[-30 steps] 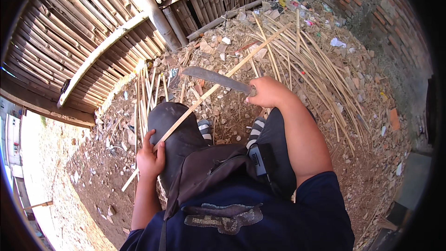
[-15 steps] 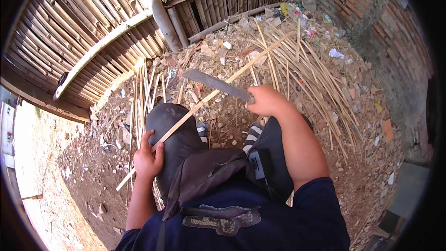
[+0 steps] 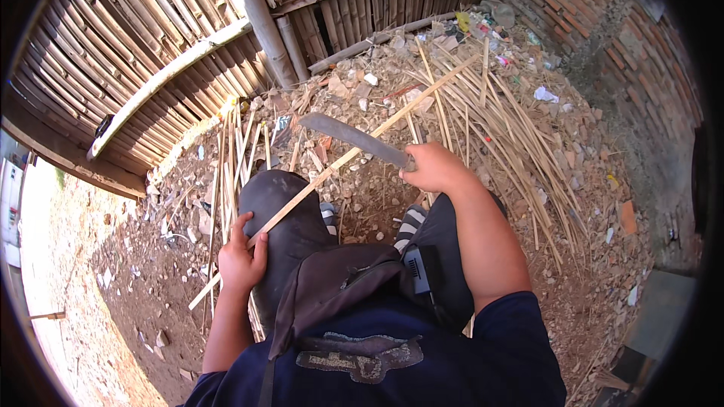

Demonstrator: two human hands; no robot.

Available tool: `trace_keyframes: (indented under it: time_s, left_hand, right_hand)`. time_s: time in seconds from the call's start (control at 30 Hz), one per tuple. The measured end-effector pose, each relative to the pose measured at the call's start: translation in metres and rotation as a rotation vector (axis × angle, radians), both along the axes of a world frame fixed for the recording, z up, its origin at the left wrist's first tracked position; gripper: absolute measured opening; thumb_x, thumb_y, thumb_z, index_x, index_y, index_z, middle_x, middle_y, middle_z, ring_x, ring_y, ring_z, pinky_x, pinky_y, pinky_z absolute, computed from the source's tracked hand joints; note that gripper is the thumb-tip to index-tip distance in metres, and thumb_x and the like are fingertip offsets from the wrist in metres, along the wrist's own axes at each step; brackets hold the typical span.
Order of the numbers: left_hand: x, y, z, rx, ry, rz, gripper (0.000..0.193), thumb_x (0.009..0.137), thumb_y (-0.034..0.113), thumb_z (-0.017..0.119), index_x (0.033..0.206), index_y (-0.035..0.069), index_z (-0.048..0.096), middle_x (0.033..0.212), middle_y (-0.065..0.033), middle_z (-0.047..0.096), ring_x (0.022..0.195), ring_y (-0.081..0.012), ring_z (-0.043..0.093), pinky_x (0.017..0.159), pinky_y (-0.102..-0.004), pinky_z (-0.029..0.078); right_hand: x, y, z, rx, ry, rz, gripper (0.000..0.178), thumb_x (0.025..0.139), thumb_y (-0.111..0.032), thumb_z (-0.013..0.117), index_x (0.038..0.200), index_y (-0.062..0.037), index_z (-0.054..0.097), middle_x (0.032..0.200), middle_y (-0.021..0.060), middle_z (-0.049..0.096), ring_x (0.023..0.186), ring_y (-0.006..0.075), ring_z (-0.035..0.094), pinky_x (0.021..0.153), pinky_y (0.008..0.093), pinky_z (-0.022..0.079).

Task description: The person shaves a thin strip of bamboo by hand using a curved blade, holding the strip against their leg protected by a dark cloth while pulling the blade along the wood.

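While gripping the lower part of a long bamboo strip (image 3: pixel 354 152), left hand (image 3: pixel 241 256) sits at lower left of centre, fingers curled tight round the strip just beside a dark-trousered knee (image 3: pixel 286 215). Strip runs diagonally from lower left, past that knee, up to the upper right of the frame, ending among a heap of bamboo sticks (image 3: pixel 498 117). Right hand (image 3: pixel 431 168), a little right of centre, closed firmly round the handle of a machete (image 3: pixel 354 138); blade points toward upper left, crossing over the strip near the middle of the frame, edge seemingly against the strip, though contact hard to confirm. Below both hands, a dark bag (image 3: pixel 332 294) hanging against a blue shirt at the bottom edge. Striped sandals or socks (image 3: pixel 411 222) just visible between the knees, too small to tell which. Ground of dirt and rubble (image 3: pixel 362 196) all around, strewn with chips and scraps. More bamboo sticks (image 3: pixel 234 158) lying upright-looking at left of centre, near the left knee. Fence of bamboo slats (image 3: pixel 151 45) across the upper left and top, with a thick post (image 3: pixel 260 19) leaning through it. Brick wall (image 3: pixel 581 0) curving down the upper right. Bits of coloured litter (image 3: pixel 544 94) scattered near that wall, well apart from either hand.
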State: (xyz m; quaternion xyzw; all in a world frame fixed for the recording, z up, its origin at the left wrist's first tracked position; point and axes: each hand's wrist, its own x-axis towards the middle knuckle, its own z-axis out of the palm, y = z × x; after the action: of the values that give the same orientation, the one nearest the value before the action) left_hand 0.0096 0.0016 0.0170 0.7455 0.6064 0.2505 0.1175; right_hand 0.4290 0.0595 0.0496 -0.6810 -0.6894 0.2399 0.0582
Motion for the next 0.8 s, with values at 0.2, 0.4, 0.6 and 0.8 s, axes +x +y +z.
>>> trace_keyframes:
  time_s: [0.2, 0.4, 0.6, 0.8]
  left_hand:
    - [0.001, -0.001, 0.000, 0.005, -0.011, 0.004, 0.047, 0.095, 0.027, 0.068, 0.135, 0.007, 0.055, 0.053, -0.0066, 0.052, 0.046, -0.0287, 0.057, 0.048, -0.0420, 0.044]
    - [0.001, 0.000, 0.000, 0.005, -0.004, -0.006, 0.046, 0.095, 0.026, 0.068, 0.135, 0.007, 0.055, 0.052, -0.0069, 0.052, 0.045, -0.0288, 0.056, 0.047, -0.0420, 0.042]
    - [0.001, 0.000, -0.001, 0.016, -0.010, -0.012, 0.046, 0.096, 0.026, 0.068, 0.135, 0.007, 0.055, 0.052, -0.0069, 0.051, 0.044, -0.0280, 0.054, 0.047, -0.0411, 0.041]
    - [0.001, 0.000, -0.001, 0.012, 0.007, -0.017, 0.045, 0.096, 0.026, 0.067, 0.136, 0.008, 0.055, 0.052, -0.0065, 0.051, 0.044, -0.0280, 0.055, 0.047, -0.0411, 0.042]
  right_hand:
    - [0.000, 0.000, 0.000, -0.008, -0.003, -0.004, 0.034, 0.083, -0.032, 0.074, 0.108, -0.0089, 0.071, 0.102, 0.0177, 0.073, 0.100, 0.0357, 0.070, 0.085, 0.0472, 0.056]
    - [0.005, 0.001, -0.011, 0.041, 0.039, 0.038, 0.040, 0.082, -0.034, 0.078, 0.109, -0.0050, 0.070, 0.094, 0.0240, 0.071, 0.092, 0.0403, 0.070, 0.082, 0.0473, 0.054]
    - [0.004, 0.000, -0.007, 0.009, 0.089, 0.039, 0.039, 0.083, -0.033, 0.079, 0.107, -0.0044, 0.069, 0.091, 0.0227, 0.071, 0.088, 0.0389, 0.070, 0.079, 0.0463, 0.054]
    - [0.003, 0.001, 0.001, -0.089, 0.091, 0.025, 0.043, 0.081, -0.032, 0.078, 0.113, -0.0049, 0.071, 0.104, 0.0215, 0.072, 0.102, 0.0373, 0.069, 0.089, 0.0453, 0.054]
